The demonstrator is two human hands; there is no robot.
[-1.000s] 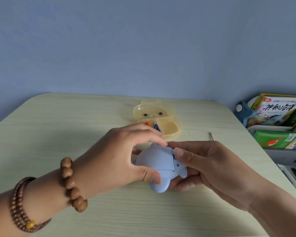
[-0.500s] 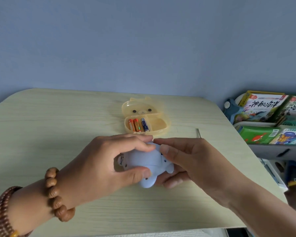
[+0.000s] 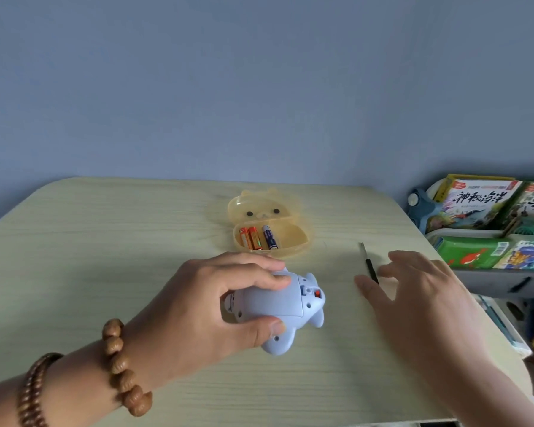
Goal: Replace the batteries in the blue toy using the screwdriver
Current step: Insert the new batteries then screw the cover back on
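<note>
The blue toy point(image 3: 285, 306) lies underside up on the pale wooden table point(image 3: 105, 241), its battery cover facing me. My left hand point(image 3: 216, 306) grips it from the left, fingers over the top and thumb below. A thin black screwdriver point(image 3: 368, 263) lies on the table to the right of the toy. My right hand point(image 3: 413, 297) hovers over its handle end with fingers spread, holding nothing. Behind the toy sits an open yellow bear-shaped case point(image 3: 270, 231) with three batteries point(image 3: 258, 237) inside, two orange and one dark blue.
A rack of children's books point(image 3: 487, 223) stands off the table's right edge. The blue wall rises behind the table. The table's right edge runs close to my right wrist.
My right hand has let go of the toy and moved right, over the screwdriver. My left hand keeps hold of the toy.
</note>
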